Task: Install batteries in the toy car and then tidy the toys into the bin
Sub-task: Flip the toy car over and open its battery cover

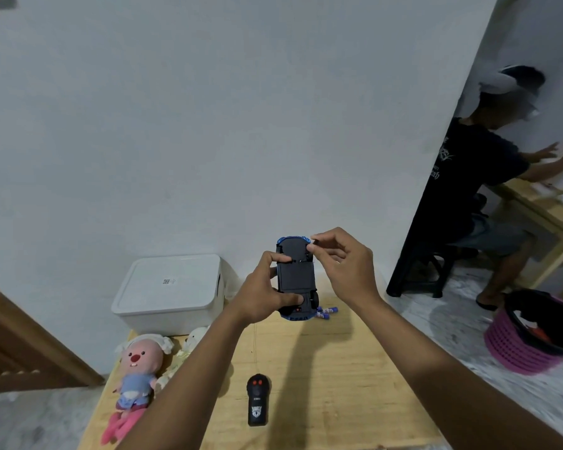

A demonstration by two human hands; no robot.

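I have the car (295, 277) belly-up in the air over the table (322, 368), my left hand (267, 295) wrapped round its left side with the thumb pressed on the underside near the rear end and a fingertip (285, 258) laid across the chassis further up. My right hand (342, 264) sits at the car's front corner, thumb and forefinger pinched nearly closed on something small there; whether it is a screw, a catch or just the cover's edge I cannot tell. The battery cover looks to be still on. The batteries (327, 312) lie on the table just below and beyond my left thumb, partly hidden by the car. The remote (258, 399) rests well below my hands, nearer me, the pink plush (137, 375) off to the left of my forearm, and the bin (173, 293), lid shut, just left of my left hand. The risks, as I judge them: my grip is on one side only, so a hard tug with the right hand could twist the car out of my fingers and drop it on the batteries, which would roll off the table edge; anything small I free could slip from the pinch and vanish onto the floor; and the bin cannot take toys until its lid comes off
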